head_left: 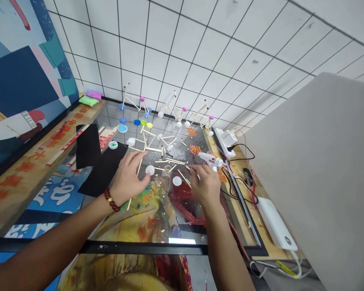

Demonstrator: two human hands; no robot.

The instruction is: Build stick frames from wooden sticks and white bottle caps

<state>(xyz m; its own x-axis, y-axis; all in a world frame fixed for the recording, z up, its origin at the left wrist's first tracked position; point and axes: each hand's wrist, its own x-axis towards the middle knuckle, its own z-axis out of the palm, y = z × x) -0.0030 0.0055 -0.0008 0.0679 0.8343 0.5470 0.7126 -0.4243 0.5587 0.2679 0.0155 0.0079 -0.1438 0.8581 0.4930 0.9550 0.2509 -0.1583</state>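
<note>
Both left hand and right hand partly hide wooden sticks.

Right now a thin pale wooden stick is pinched in my right fingers, a round white disc sits just beside my open left hand, and another wooden stick slants beneath that palm.

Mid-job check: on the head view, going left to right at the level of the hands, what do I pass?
Black sheet, left hand, white disc, right hand, white power bank, large grey panel.
</note>
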